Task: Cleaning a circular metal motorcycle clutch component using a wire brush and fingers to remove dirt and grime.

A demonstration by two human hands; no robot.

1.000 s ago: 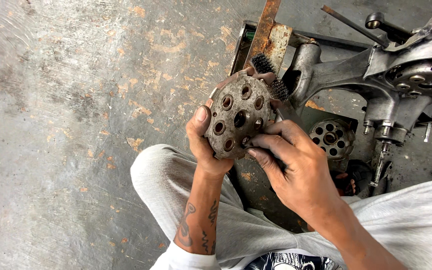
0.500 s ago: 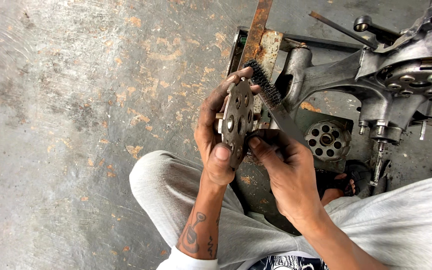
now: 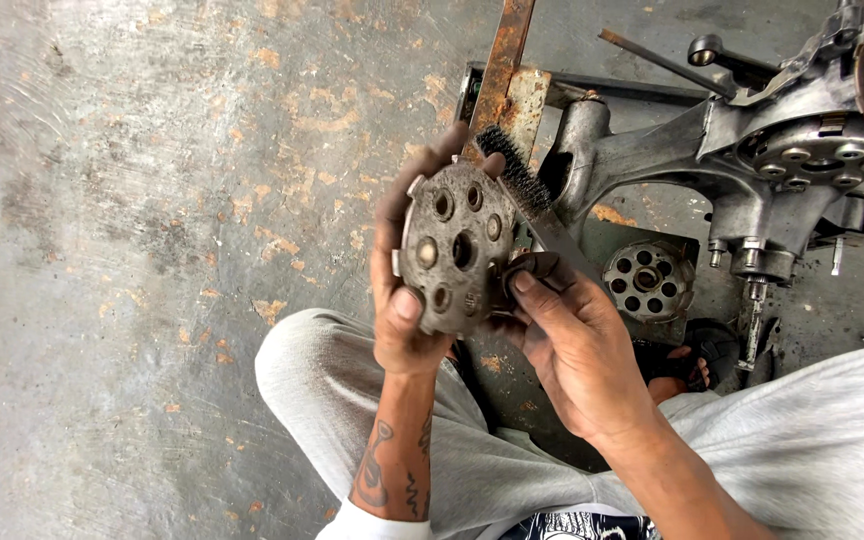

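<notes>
While a round, holed metal disc (image 3: 452, 250) is gripped upright in the left hand (image 3: 404, 310) above the knee, a wire brush (image 3: 532, 200), clenched by the right hand (image 3: 577, 345), is angled up-left behind its right edge.

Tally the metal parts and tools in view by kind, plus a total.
Round holed discs: 2, one in the left hand (disc), one on the floor tray
Wire brushes: 1, brush in the right hand
Engine casings: 1, casing
Rusty bars: 1, bar
Total: 5
</notes>
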